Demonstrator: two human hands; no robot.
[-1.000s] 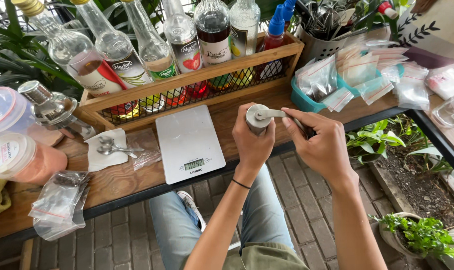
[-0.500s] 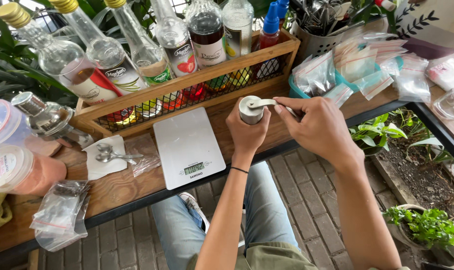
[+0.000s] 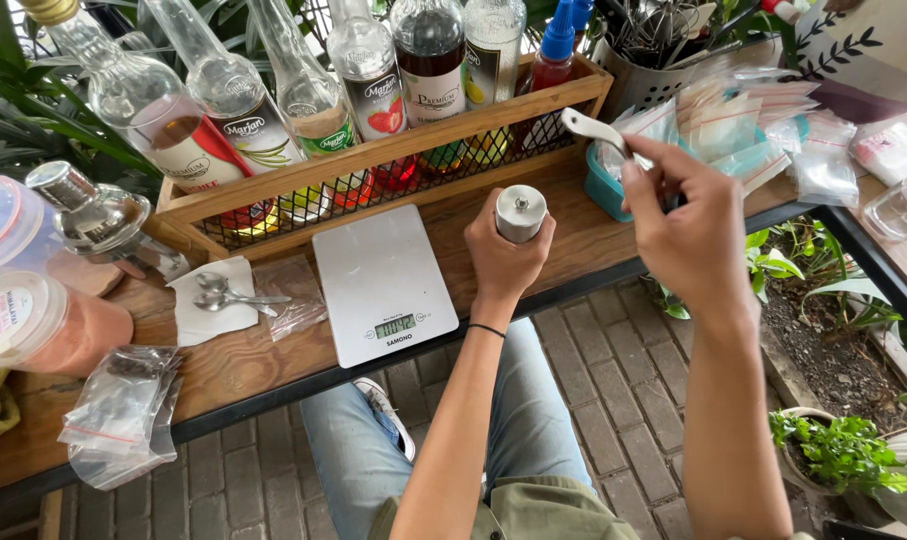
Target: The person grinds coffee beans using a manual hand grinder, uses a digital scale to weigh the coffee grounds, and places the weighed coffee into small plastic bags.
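Left hand fingers clenched round grinder; right hand fingers grasping detached crank handle.

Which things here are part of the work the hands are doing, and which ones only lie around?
In use:
- left hand holds the small metal grinder
- right hand holds the metal crank handle, lifted off the grinder

Lying about:
- kitchen scale
- two spoons on a napkin
- syrup bottles in the wooden rack
- zip bags
- pink-filled tub
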